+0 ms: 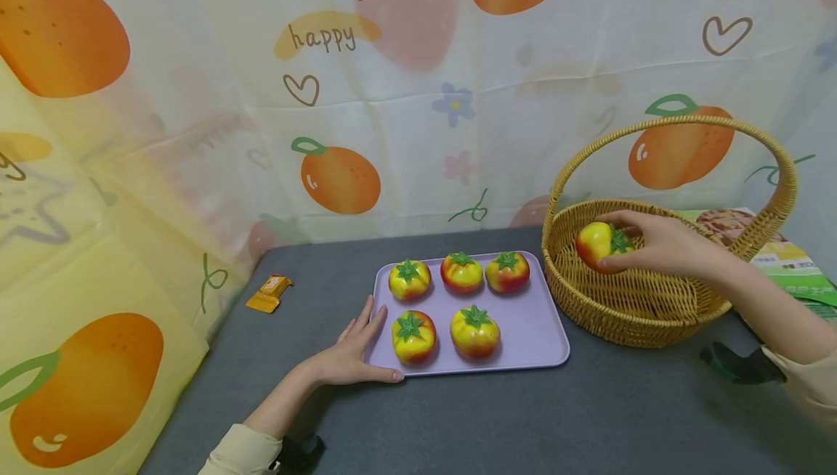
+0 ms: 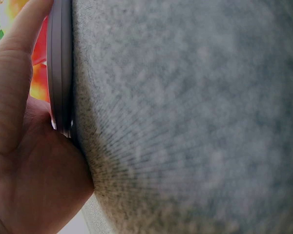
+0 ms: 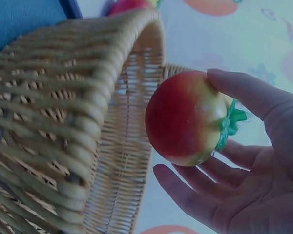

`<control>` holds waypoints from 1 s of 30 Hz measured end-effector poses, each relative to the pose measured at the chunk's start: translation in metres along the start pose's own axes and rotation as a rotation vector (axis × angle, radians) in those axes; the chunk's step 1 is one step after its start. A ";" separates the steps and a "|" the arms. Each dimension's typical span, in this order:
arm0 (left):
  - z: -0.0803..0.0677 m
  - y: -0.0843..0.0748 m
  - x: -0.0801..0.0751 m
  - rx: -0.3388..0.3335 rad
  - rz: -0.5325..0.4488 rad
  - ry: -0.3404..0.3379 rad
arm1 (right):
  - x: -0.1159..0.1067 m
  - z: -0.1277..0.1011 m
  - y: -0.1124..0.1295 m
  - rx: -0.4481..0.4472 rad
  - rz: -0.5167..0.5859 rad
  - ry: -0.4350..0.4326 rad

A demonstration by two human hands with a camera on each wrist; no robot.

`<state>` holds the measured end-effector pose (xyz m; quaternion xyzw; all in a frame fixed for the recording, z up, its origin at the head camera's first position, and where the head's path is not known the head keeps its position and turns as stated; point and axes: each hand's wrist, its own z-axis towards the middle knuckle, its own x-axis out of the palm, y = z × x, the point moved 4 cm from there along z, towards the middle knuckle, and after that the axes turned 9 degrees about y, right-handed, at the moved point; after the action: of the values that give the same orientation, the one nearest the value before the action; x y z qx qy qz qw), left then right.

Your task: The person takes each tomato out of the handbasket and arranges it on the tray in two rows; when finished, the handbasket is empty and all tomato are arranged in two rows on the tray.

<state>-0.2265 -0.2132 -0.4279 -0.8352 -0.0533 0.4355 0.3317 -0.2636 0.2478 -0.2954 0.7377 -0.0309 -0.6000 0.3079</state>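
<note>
Grip: right hand (image 1: 660, 246) curls thumb and fingers round a toy tomato (image 1: 598, 245) held above the wicker basket (image 1: 628, 315), at 3 o'clock of the lilac tray (image 1: 536, 330). Left hand (image 1: 356, 351) rests flat, fingers straight, on the tray's 8 o'clock corner. Judged best practice: lift clear of the rim, seat it calyx-up in the vacant slot. Calyx points toward 3 o'clock; stem axis roughly horizontal.

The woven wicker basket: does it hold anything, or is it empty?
Cannot tell fully. The woven wicker basket shows no fruit inside; the right hand holds a red-yellow toy tomato above it.
</note>
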 end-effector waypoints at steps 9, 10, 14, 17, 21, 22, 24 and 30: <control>0.000 -0.001 0.000 0.001 0.001 0.003 | 0.006 -0.010 0.021 -0.036 -0.019 -0.037; 0.000 -0.001 0.000 0.001 0.000 0.004 | 0.007 -0.011 0.024 -0.045 -0.019 -0.040; -0.001 -0.002 -0.001 0.000 0.003 0.003 | 0.012 -0.015 0.036 -0.080 -0.011 -0.037; -0.001 -0.002 -0.001 -0.002 0.004 0.003 | 0.018 -0.015 0.043 -0.107 0.004 -0.027; -0.002 -0.003 -0.001 -0.006 -0.002 0.004 | 0.025 -0.014 0.053 -0.136 0.008 -0.016; -0.002 -0.004 -0.001 -0.007 -0.002 0.003 | 0.027 -0.014 0.056 -0.145 0.005 -0.014; -0.002 -0.003 -0.001 -0.009 0.000 0.003 | 0.032 -0.013 0.060 -0.157 0.002 -0.007; -0.001 -0.001 -0.001 -0.006 0.005 0.006 | 0.047 -0.010 0.069 -0.181 0.003 0.038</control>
<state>-0.2263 -0.2132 -0.4262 -0.8375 -0.0516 0.4336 0.3283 -0.2196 0.1772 -0.3012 0.7182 0.0284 -0.5858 0.3745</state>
